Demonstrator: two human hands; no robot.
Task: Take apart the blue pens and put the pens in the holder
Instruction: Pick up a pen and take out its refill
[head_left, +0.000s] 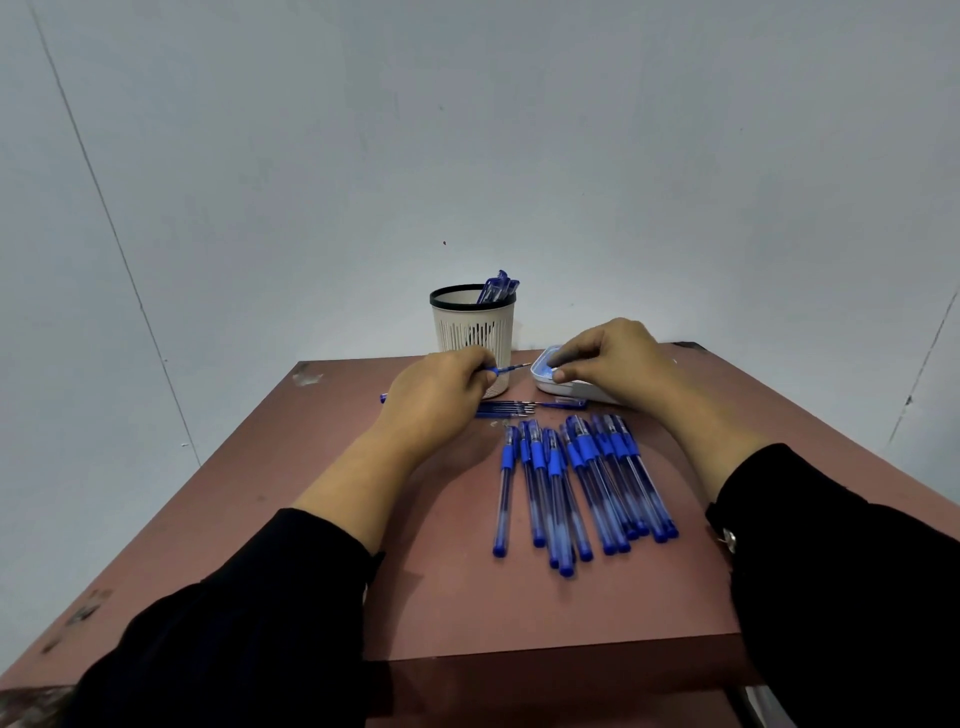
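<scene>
- At the far left we see a pale wall (208, 182) with a thin dark seam running down it, and below it the left edge of the reddish-brown table (467, 597), scuffed in spots.
- Our left sleeve (234, 623) is black and leads up to the left hand (436, 395), whose fingers are curled round a thin blue refill (506, 369); its tip points right, towards the white tray.
- A blue end (383, 398) pokes out from the left side of that hand, low on the table; we cannot tell what piece it belongs to.
- Behind the left hand stands the holder (470, 325), white and slotted with a black rim, at the back of the table; several blue pens (497, 288) lean upright inside it against its right side.
- Just in front of the holder, a few loose refills (506, 408) lie flat, side by side, running left to right.
- Nearer to us, a row of assembled pens (582, 483) lies on the table, capped ends away from us, some overlapping.
- To the right of the holder sits a white tray (571, 387) with something bluish inside.
- Our right hand (608, 358) rests over the tray, fingers bent down, thumb and fingertips pinching a small pale piece (558, 372) at its rim.
- The right sleeve (841, 597) is black too.
</scene>
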